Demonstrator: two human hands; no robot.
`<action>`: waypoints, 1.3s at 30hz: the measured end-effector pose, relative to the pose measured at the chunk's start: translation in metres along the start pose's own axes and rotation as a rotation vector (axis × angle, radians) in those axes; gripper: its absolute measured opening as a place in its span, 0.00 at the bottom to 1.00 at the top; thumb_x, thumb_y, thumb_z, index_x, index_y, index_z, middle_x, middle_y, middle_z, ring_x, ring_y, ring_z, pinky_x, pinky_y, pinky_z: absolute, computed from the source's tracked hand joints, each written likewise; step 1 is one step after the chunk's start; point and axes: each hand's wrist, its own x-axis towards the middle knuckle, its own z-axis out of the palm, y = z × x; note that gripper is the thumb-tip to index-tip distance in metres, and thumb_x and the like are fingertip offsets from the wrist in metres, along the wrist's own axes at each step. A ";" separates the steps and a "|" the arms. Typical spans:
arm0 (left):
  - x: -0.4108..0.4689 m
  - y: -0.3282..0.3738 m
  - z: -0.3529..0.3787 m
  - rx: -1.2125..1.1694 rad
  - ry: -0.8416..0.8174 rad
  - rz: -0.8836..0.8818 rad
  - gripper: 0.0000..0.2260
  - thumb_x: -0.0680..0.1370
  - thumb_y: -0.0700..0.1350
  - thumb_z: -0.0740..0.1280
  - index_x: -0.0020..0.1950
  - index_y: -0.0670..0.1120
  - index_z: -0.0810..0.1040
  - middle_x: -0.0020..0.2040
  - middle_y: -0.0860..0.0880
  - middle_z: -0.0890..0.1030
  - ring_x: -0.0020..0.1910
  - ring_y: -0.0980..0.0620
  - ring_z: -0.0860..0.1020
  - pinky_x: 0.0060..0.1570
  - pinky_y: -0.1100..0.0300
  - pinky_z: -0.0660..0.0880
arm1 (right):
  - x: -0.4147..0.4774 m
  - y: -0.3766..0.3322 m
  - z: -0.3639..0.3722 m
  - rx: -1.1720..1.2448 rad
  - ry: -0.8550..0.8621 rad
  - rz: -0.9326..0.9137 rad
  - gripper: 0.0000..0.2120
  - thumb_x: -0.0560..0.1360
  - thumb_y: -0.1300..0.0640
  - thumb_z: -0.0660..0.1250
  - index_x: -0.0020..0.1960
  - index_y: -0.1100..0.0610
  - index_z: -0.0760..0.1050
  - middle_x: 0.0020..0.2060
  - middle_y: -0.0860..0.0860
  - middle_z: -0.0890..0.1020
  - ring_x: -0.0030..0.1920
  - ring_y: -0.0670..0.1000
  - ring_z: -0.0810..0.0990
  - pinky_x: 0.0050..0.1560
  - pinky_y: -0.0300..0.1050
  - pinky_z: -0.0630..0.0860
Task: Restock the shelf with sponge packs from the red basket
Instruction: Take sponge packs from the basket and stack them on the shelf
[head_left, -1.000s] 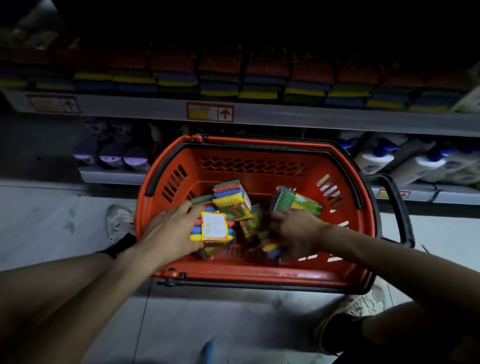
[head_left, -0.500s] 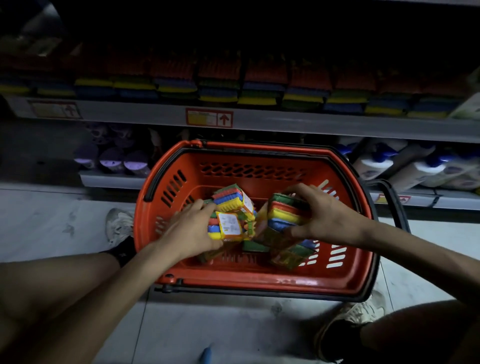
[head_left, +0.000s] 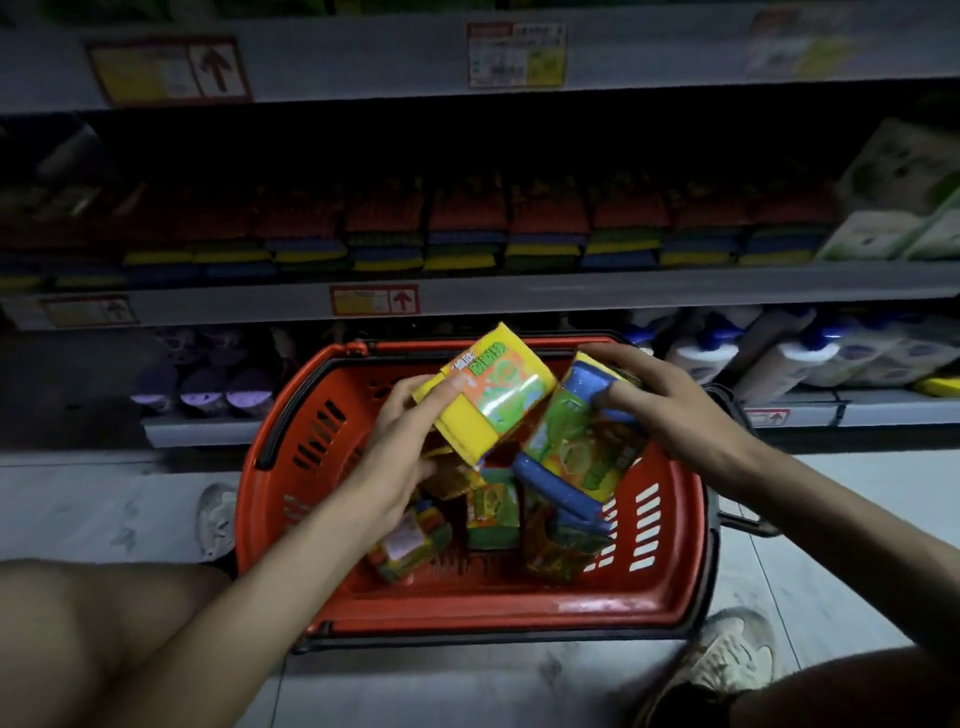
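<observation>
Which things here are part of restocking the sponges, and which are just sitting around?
For the job: red basket; yellow sponge pack in the left hand; blue-edged sponge pack in the right hand; loose packs in the basket; sponge shelf.
Just there: blue-capped white bottles; purple-topped items; green-and-white packages.

Setting: retail shop, household-goods aisle, dim light. Grey metal shelf (head_left: 519, 296) tiers carry printed price labels (head_left: 374, 300) with red arrows on their front edges. Identical sponge packs (head_left: 467, 234) faced in a long row; white bottles (head_left: 779, 358) with blue caps on the tier below. Shopping-type red basket (head_left: 675, 571) sits on tiled floor (head_left: 104, 509).
</observation>
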 end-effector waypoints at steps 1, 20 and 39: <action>-0.003 0.003 0.010 -0.059 -0.009 0.002 0.26 0.66 0.58 0.79 0.59 0.49 0.79 0.50 0.48 0.84 0.49 0.47 0.83 0.54 0.36 0.80 | -0.001 0.000 0.000 0.030 0.020 0.001 0.17 0.78 0.55 0.71 0.65 0.42 0.78 0.59 0.44 0.84 0.55 0.44 0.85 0.52 0.39 0.82; -0.020 0.062 0.103 0.031 -0.025 0.282 0.31 0.62 0.59 0.83 0.60 0.50 0.79 0.51 0.48 0.88 0.54 0.47 0.85 0.63 0.41 0.77 | -0.030 -0.015 -0.090 0.202 0.319 -0.076 0.15 0.70 0.52 0.79 0.56 0.50 0.86 0.48 0.47 0.88 0.49 0.47 0.87 0.44 0.41 0.83; -0.008 0.077 0.259 -0.203 0.056 0.225 0.23 0.67 0.54 0.82 0.55 0.45 0.78 0.50 0.44 0.87 0.50 0.45 0.86 0.54 0.47 0.83 | -0.046 -0.007 -0.159 0.000 0.190 -0.235 0.35 0.66 0.50 0.82 0.69 0.35 0.72 0.61 0.34 0.82 0.58 0.37 0.82 0.58 0.34 0.78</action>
